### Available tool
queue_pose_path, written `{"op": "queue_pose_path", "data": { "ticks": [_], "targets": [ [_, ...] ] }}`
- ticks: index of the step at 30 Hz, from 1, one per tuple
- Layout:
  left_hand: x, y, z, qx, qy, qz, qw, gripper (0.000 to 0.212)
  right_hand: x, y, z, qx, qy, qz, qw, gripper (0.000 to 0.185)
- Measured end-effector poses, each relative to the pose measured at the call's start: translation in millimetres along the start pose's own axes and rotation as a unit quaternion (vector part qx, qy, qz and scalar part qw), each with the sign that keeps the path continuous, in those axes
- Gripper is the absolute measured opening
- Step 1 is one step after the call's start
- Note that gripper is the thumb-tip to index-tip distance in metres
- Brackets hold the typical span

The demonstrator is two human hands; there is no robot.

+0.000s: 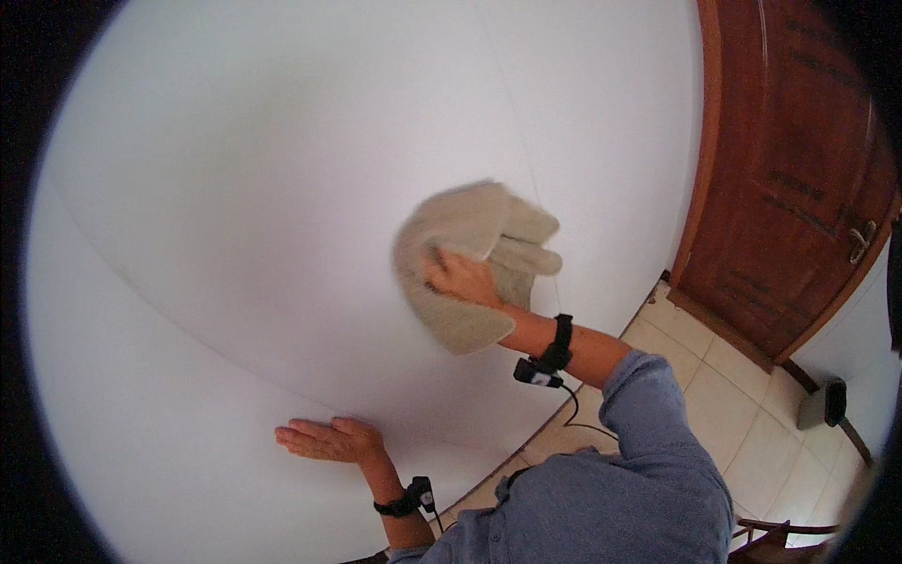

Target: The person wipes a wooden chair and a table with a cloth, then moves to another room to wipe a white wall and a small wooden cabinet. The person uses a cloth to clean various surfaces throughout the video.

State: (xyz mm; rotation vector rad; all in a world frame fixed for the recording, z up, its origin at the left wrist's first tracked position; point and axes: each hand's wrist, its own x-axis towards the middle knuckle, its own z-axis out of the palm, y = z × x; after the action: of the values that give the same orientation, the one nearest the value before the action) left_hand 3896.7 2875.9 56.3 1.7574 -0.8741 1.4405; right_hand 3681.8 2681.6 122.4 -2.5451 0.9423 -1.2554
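Note:
A beige cloth [454, 211] lies bunched against a white wall [282, 176], with folds hanging out to its right. My right hand [461, 278] presses into the middle of the cloth, and part of the fabric covers the fingers. Lower and to the left, my left hand [331, 440] rests by the wall with its fingers stretched out and nothing in it. Whether its palm bears on the surface is hard to tell. The cloth and right hand are slightly blurred.
A brown wooden door [789, 176] with a metal handle [861, 241] stands at the right. Beige floor tiles [712, 402] run below the wall. A small bin [821, 405] and a wooden chair [782, 532] are at lower right. Cables [578, 409] trail from straps on both wrists.

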Motion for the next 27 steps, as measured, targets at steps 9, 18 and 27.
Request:
{"op": "queue_pose_path", "data": {
  "ticks": [9, 18, 27],
  "targets": [
    [8.8, 0.5, -30.3, 0.012, 0.029, 0.023, 0.999, 0.061, 84.0, -54.2, -126.7, 0.144, 0.2, -0.178, 0.953, 0.053],
    [-6.4, -4.2, -25.6, 0.026, 0.015, 0.029, 0.999, 0.061, 150.7, 140.0, -207.9, -0.08, 0.47, -0.011, 0.879, 0.055],
    [-17.3, -17.0, -17.0, 0.024, 0.009, 0.022, 0.999, 0.062, 55.2, 159.3, -72.4, -0.02, 0.476, 0.073, 0.876, 0.072]
  ]
}}
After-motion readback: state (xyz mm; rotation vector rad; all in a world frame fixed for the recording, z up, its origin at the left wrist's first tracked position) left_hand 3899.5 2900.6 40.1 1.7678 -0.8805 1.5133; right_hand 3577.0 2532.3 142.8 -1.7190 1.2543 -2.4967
